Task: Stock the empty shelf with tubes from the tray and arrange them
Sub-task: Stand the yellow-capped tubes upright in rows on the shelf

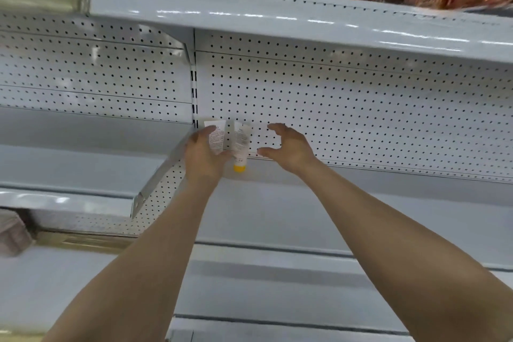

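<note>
Now tube (217, 136) in L grip (204, 157) (R grip (288, 147) just beside)

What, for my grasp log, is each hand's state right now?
Left hand: holding two white tubes.
Right hand: open, fingers curved, holding nothing.

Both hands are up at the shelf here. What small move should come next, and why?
Probably the right hand closes on the yellow-capped tube: the left hand grips it and a second tube, and the right hovers open beside it.
</note>
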